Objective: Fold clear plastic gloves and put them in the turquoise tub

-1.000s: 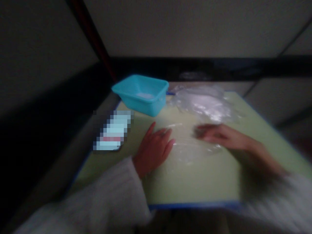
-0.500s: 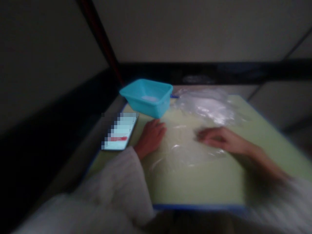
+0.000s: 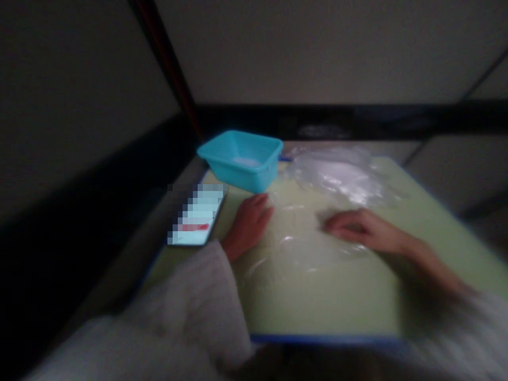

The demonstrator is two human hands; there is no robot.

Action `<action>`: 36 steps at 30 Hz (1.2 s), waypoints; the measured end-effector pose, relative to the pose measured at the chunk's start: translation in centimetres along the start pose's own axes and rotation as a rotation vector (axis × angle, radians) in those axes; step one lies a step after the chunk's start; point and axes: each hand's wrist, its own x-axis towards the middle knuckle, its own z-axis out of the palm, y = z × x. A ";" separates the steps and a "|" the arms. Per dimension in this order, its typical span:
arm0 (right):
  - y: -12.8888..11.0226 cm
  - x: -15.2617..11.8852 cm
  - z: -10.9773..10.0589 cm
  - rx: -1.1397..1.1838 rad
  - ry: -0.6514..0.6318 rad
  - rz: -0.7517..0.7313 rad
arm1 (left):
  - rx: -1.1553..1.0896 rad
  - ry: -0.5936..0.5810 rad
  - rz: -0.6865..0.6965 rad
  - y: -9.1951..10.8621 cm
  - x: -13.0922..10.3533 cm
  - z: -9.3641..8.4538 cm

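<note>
Left hand palm down; right hand fingers curled.

Blue-edged yel-grn tabletop

head-worn view, looking forward and down, close over tabletop

Count, by eye: worktop, 1. Turquoise plastic basin, 1; whitish contents too blurred to count. Lit-screen device, 1. Clear plastic on worktop: 2 groups, 1 flat spread, 1 heap; pieces per group unresolved.
</note>
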 end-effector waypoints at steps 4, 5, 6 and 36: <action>0.0 0.0 0.0 -0.004 0.006 -0.011 | -0.203 0.086 -0.030 0.6 0.0 -0.5; -0.1 0.0 0.0 -0.009 0.003 -0.014 | -0.246 0.100 -0.030 0.8 0.0 -0.7; -0.1 0.0 0.0 -0.015 -0.002 -0.016 | -0.285 0.114 -0.030 1.0 0.0 -0.8; -1.3 2.8 1.5 -0.133 0.194 -0.016 | -0.313 0.146 -0.274 2.3 -0.1 -1.5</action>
